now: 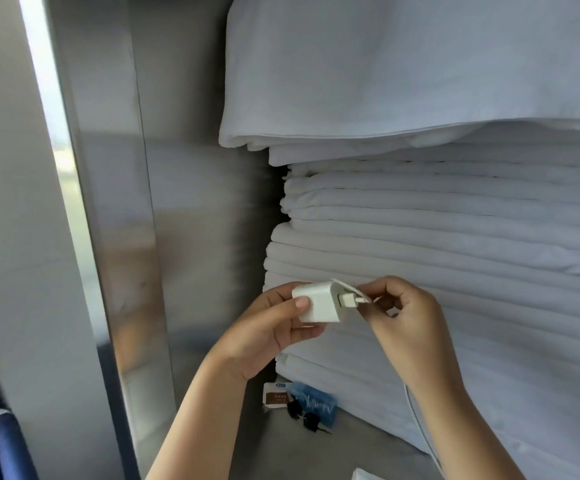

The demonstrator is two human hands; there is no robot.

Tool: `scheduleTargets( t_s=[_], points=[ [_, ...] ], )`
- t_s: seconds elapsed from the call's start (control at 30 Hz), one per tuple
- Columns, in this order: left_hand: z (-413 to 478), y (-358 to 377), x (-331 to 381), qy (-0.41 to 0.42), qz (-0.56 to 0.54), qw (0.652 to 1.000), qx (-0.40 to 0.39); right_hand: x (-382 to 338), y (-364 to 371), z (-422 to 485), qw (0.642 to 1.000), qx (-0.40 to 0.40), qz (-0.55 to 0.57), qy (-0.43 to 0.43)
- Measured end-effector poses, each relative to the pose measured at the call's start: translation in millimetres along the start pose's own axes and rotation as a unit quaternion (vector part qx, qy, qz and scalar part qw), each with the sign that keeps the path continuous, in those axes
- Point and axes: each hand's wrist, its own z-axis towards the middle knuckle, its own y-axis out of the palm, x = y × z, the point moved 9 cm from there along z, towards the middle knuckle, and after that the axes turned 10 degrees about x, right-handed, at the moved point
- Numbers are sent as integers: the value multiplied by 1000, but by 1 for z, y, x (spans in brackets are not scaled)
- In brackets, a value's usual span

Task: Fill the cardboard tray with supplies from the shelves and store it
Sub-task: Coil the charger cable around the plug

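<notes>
A white charger block (318,303) is held in front of a tall stack of folded white linen (455,237). My left hand (268,327) grips the block, thumb on its front face. My right hand (403,317) pinches the white cable plug (354,300) that sits at the block's right side. The white cable (420,424) hangs down behind my right forearm. No cardboard tray is in view.
A metal cabinet wall (122,237) stands at the left. On the shelf floor under the linen lie a blue packet (316,400), a small brown and white card (274,398) and black keys (302,415). A white corner (363,474) shows at the bottom edge.
</notes>
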Motion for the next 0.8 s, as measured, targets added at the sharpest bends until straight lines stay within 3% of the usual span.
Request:
scheduleTargets(
  t_s=[0.1, 0.3, 0.63, 0.7, 0.8],
  points=[
    [3, -13, -2, -5, -29, 998, 57, 11, 7, -8, 1000, -16, -26, 1],
    [6, -34, -1, 15, -29, 984, 175, 21, 36, -23, 982, -157, -99, -9],
    [2, -65, 1, 52, 10, 946, 318, 57, 53, -52, 908, -374, -157, 109],
    [2, -68, 2, 63, 35, 941, 331, 59, 50, -53, 904, -381, -166, 104],
    [3, -69, 2, 70, 66, 939, 331, 54, 41, -41, 932, -319, -148, 82]
  ],
)
